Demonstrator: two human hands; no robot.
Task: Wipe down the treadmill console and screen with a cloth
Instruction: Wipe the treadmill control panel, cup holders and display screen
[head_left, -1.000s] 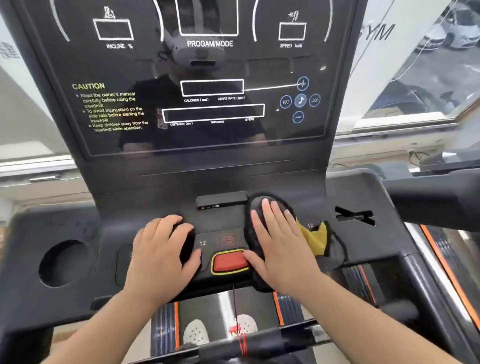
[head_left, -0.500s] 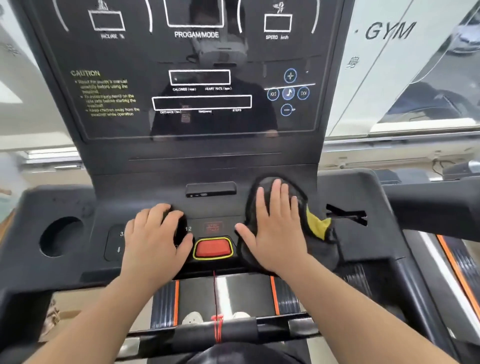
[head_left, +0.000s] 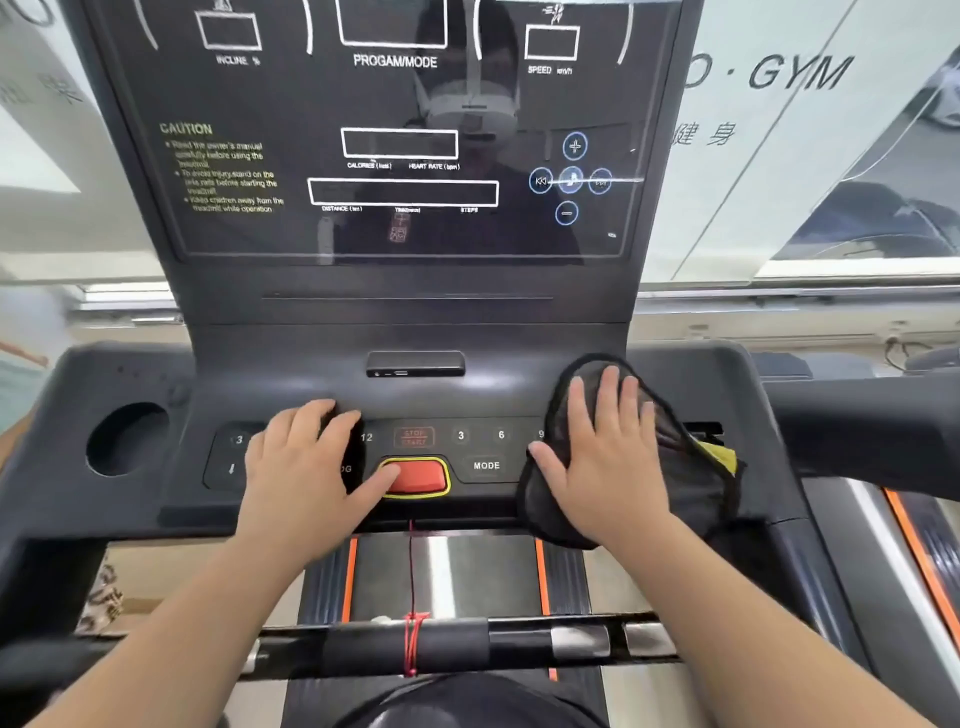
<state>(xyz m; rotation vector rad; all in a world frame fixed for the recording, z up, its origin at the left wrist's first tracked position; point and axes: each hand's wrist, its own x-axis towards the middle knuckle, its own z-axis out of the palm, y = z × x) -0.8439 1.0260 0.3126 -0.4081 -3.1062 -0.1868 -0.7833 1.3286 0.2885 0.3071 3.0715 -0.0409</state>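
The black treadmill console (head_left: 291, 374) spans the view, with its tall dark screen (head_left: 400, 130) rising behind it. A dark cloth (head_left: 691, 483) with a yellow corner lies on the right end of the button panel. My right hand (head_left: 605, 457) presses flat on the cloth with straight, spread fingers. My left hand (head_left: 306, 467) rests on the left part of the button panel, fingers bent over the keys, its thumb touching the red safety key (head_left: 423, 475).
A round cup holder (head_left: 127, 439) sits at the console's left end. Number keys and a MODE key (head_left: 487, 465) lie between my hands. A handlebar (head_left: 457, 644) with a red cord crosses below. A second machine's arm (head_left: 857, 415) juts in at the right.
My right hand has slid the cloth to the right along the button panel, uncovering the 3, 6 and MODE keys. My left hand has stayed in place.
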